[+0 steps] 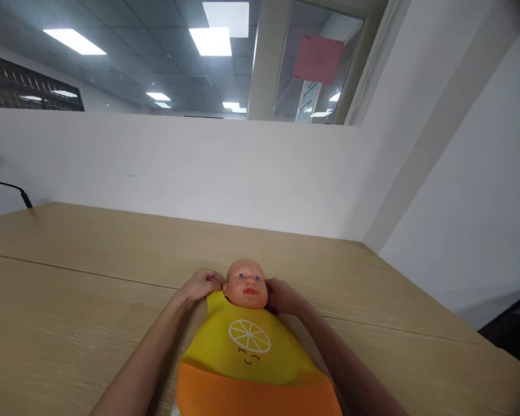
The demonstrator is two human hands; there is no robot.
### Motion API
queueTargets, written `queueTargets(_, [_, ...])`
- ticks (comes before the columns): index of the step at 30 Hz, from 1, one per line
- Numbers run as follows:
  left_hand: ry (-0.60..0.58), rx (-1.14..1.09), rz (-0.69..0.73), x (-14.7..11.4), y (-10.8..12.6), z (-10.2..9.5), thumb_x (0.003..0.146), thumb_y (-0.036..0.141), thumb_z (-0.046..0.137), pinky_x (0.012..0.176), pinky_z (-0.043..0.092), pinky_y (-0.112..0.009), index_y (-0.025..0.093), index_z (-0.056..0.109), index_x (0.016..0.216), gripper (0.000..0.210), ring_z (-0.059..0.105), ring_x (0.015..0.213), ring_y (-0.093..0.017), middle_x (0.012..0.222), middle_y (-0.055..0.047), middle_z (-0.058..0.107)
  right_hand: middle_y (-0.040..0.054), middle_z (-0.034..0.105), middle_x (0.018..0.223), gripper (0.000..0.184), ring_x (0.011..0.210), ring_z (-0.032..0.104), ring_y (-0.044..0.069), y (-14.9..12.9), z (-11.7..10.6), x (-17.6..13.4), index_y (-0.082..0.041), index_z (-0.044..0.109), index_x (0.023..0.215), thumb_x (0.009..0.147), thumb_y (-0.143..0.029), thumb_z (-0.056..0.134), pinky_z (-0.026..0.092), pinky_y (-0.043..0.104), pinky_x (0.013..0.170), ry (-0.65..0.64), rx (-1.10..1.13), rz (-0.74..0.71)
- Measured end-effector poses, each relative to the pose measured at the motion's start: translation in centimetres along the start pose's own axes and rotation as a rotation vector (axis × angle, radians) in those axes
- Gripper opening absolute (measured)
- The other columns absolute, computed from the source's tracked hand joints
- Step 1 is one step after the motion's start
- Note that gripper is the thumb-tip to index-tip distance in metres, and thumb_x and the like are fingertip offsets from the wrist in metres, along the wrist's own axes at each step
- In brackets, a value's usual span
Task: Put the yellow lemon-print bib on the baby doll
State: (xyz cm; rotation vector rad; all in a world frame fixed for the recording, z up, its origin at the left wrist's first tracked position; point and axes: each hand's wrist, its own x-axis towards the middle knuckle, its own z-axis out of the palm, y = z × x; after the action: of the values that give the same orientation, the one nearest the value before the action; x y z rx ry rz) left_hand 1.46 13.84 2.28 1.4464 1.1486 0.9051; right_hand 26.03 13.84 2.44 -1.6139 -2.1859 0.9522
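Observation:
A baby doll with a bald head and blue eyes lies face up on the wooden table. Over its chest spreads a yellow bib with a white lemon slice, a small smiling face and an orange pocket. My left hand is closed on the bib's neck edge beside the doll's ear. On the other side of the head, my right hand has its fingers curled at the bib's neck. Its fingertips are partly hidden behind the head, as are the bib's strap ends.
The wooden table has a thin seam running across it. Behind it stands a low white wall with glass above. A black cable comes in at the far left, and a dark object sits at the right edge.

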Motion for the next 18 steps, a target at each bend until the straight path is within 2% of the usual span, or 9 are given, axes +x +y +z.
queueTargets(5, [-0.016,-0.003,-0.007,0.5,-1.0,0.6,0.05,0.017,0.061,0.056,0.031,-0.025,0.014,0.064,0.062,0.013,0.046,0.058,-0.013,0.06,0.001,0.057,0.0127,0.068,0.108,0.036,0.095,0.064,0.03,-1.6,0.2,-0.9,-0.016,0.071,0.101,0.069,-0.018,0.054,0.046,0.034,0.077,0.075,-0.191,-0.111])
queueTargets(8, [-0.04,-0.009,-0.038,0.7,-1.4,1.0,0.048,0.018,0.063,0.055,0.03,-0.024,0.012,0.063,0.062,0.015,0.045,0.057,-0.012,0.058,0.002,0.055,0.0131,0.069,0.104,0.033,0.093,0.065,0.03,-1.6,0.7,-0.8,-0.015,0.072,0.098,0.071,-0.021,0.054,0.046,0.034,0.074,0.104,-0.171,-0.078])
queueTargets(13, [-0.014,-0.105,-0.012,0.8,-1.7,1.2,0.046,0.014,0.061,0.053,0.03,-0.022,0.013,0.059,0.055,0.01,0.046,0.057,-0.011,0.057,0.002,0.054,0.0118,0.07,0.101,0.031,0.09,0.065,0.029,-0.1,1.7,-0.1,-0.014,0.072,0.094,0.068,-0.021,0.055,0.047,0.032,0.07,0.172,-0.025,-0.132])
queueTargets(18, [-0.018,-0.198,-0.02,0.5,-1.6,1.2,0.046,0.016,0.067,0.055,0.036,-0.023,0.014,0.061,0.065,0.021,0.052,0.059,-0.014,0.062,0.001,0.059,0.0086,0.071,0.099,0.037,0.093,0.064,0.028,0.9,2.2,0.6,-0.013,0.068,0.102,0.068,-0.022,0.056,0.05,0.034,0.075,0.14,0.336,-0.208])
